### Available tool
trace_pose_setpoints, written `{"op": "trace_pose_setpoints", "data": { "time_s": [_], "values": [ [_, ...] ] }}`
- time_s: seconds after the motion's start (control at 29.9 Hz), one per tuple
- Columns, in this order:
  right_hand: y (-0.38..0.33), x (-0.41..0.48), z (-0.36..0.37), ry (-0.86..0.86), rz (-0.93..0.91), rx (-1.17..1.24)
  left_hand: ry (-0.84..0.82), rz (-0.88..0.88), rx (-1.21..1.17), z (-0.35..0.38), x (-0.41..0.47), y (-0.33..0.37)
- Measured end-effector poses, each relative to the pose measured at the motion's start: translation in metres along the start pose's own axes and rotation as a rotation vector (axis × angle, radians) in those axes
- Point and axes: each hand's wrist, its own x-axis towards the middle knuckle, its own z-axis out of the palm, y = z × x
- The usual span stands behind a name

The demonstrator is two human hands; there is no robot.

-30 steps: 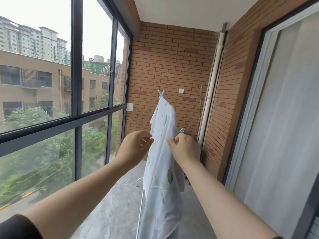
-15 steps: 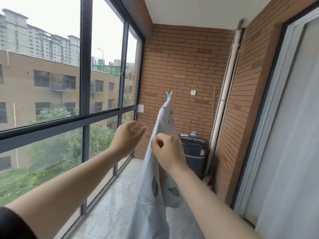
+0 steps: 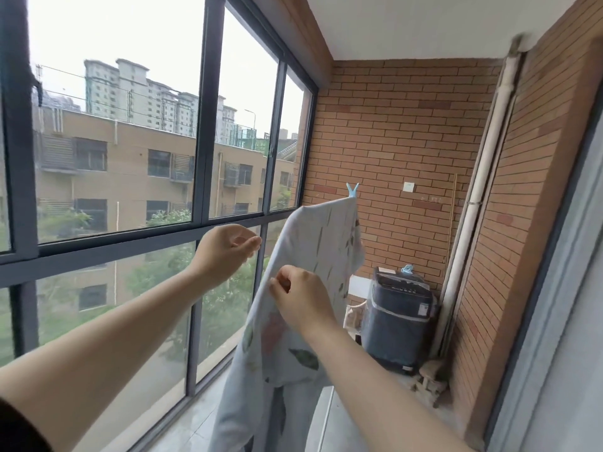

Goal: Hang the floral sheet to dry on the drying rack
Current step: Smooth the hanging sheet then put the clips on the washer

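Observation:
The floral sheet, pale with leaf prints, hangs folded over the top of the drying rack and drapes down past the frame's lower edge. A blue clothespin pins its far top end. Only a thin white leg of the drying rack shows below the cloth. My right hand pinches the sheet's near edge about midway down. My left hand hovers to the left of the sheet, apart from it, fingers loosely curled and holding nothing.
A dark covered washing machine stands in the far right corner, with a white pipe running up the brick wall beside it. Large dark-framed windows line the left side. A sliding door runs along the right.
The view has swung left and up. My left hand has drawn away from the sheet to the left. My right hand has kept its pinch on the cloth's edge.

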Motion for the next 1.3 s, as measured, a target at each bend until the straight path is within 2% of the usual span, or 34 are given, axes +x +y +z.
{"op": "trace_pose_setpoints", "data": {
  "time_s": [0.17, 0.3, 0.5, 0.63, 0.9, 1.3],
  "values": [
    [0.034, 0.0, -0.025, 0.136, 0.07, 0.031, 0.012, 0.078, -0.061, 0.022, 0.0, 0.023],
    [0.075, 0.0, -0.054, 0.193, 0.117, 0.024, -0.065, 0.162, -0.107, 0.057, -0.001, 0.045],
    [0.151, -0.012, -0.107, 0.26, 0.196, -0.016, -0.093, 0.127, -0.099, 0.124, 0.008, 0.066],
    [0.193, -0.018, -0.133, 0.231, 0.196, -0.04, -0.101, 0.138, -0.051, 0.172, 0.012, 0.083],
    [0.332, -0.026, -0.214, 0.22, 0.229, -0.043, -0.165, 0.104, -0.029, 0.326, 0.02, 0.129],
    [0.504, -0.004, -0.219, 0.096, 0.333, 0.004, -0.273, 0.008, -0.031, 0.502, 0.059, 0.104]
  ]
}}
